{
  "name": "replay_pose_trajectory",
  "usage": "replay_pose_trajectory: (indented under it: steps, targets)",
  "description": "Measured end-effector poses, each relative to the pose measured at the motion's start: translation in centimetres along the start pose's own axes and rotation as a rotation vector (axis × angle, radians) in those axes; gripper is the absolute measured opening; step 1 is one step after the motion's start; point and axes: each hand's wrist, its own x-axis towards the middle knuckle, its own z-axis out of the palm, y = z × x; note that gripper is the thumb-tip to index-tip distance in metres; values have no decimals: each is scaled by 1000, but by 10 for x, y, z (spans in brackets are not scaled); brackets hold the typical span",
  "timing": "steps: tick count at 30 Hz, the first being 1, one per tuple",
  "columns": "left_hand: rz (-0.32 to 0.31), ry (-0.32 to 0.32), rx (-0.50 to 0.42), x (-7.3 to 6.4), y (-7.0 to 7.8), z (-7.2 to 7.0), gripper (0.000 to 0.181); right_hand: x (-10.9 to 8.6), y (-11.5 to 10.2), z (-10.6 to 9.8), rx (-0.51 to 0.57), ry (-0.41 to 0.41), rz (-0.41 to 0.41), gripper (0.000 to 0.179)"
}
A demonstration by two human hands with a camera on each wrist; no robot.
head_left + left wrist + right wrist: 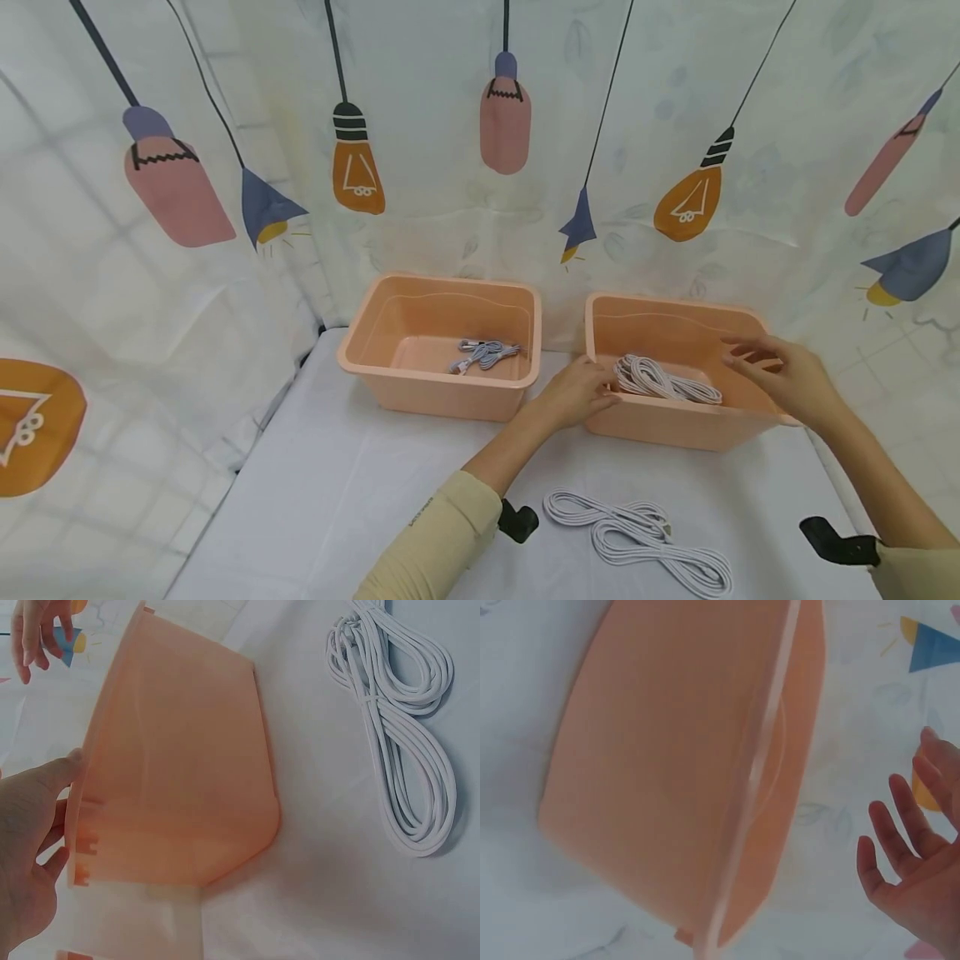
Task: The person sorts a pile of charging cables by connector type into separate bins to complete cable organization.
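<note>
My left hand (573,393) grips the near left corner of the right-hand peach plastic bin (675,423) by its rim. In the left wrist view, the fingers of that hand (30,840) meet the rim of the tilted-looking bin. A coiled white cable (660,382) lies inside this bin, close to the left hand. Over the bin's right end hovers my right hand (787,379), its fingers loosely bent with nothing between them. The right wrist view shows this hand (922,855) apart from the rim, fingers spread.
A second peach bin (442,400) stands to the left, with a small bundled grey cable (487,353) in it. Another white cable bundle (637,537) lies on the white-covered table (322,500) in front. A curtain (450,242) printed with lamps hangs behind.
</note>
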Motion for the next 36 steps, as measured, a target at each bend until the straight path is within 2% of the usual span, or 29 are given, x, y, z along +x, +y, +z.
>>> replay_pose_trajectory:
  steps: [16, 21, 25, 29, 36]
  targets:
    - [-8, -3, 16, 1, -2, 3, 21, -47, -10, 46, 83, 73, -54, 26]
    - [-2, -2, 17, 1, -2, 3, 20, -63, -10, 62, 96, 84, -35, 26]
    - [2, 3, 7, 0, -1, 2, 19, -72, -7, 77, 91, 92, -64, 28]
    - [-3, 7, -3, 0, 0, 2, 18, -78, -7, 94, 87, 80, -91, 32]
    - [1, 4, 17, -1, 0, 2, 20, -87, -7, 124, 115, 20, -61, 31]
